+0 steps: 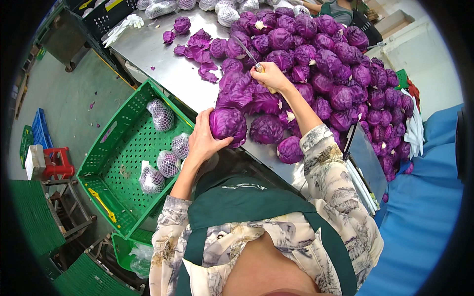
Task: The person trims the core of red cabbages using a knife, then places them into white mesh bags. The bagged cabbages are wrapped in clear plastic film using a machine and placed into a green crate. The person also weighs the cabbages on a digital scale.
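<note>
My left hand [207,137] grips a red cabbage [227,125] at the near edge of the metal table [168,76]. Loose purple outer leaves [237,90] lie just beyond that cabbage. In my right hand [271,77] is a knife [246,48] with a light handle, its narrow blade pointing away over the cabbages. Beneath my right forearm, more red cabbages [266,129] rest on the table. A large heap of red cabbages [329,77] rises beyond my right hand and to its right.
At left, a green perforated crate [126,155] holds several net-wrapped cabbages [161,115]. More wrapped cabbages [227,16] line the table's far side, near a white glove [124,27]. A red stool [59,162] stands on the floor. Another person [337,9] is at the far side.
</note>
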